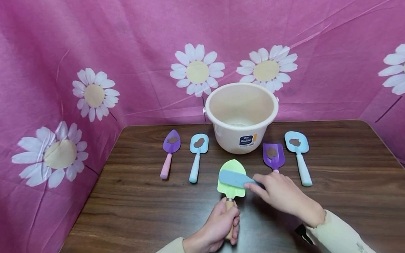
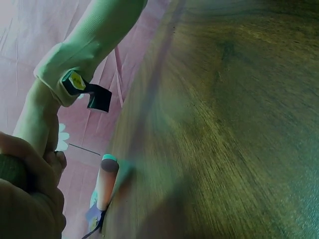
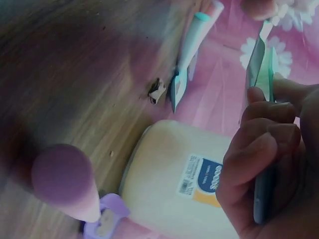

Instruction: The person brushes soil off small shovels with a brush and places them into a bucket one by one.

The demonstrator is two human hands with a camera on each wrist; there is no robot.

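Observation:
My left hand (image 1: 219, 224) grips the wooden handle of a light green trowel (image 1: 232, 166), its blade pointing away toward the bucket. My right hand (image 1: 281, 191) holds a flat blue-grey tool with a rounded end (image 1: 235, 178), like a spatula, laid across the face of the green blade. In the right wrist view the curled fingers (image 3: 254, 149) wrap its dark handle (image 3: 264, 199), with the tool's thin edge close beside the green blade (image 3: 272, 64). The left wrist view shows only part of the left hand (image 2: 37, 199); the trowel blade is out of that view.
Behind stands a cream bucket (image 1: 243, 139). Left of it lie a pointed purple trowel (image 1: 172, 142) and a light blue one (image 1: 199, 143); right of it, a square purple trowel (image 1: 273, 155) and another light blue one (image 1: 297, 142). All four blades carry brown patches. A pink flowered cloth (image 1: 147, 36) hangs behind.

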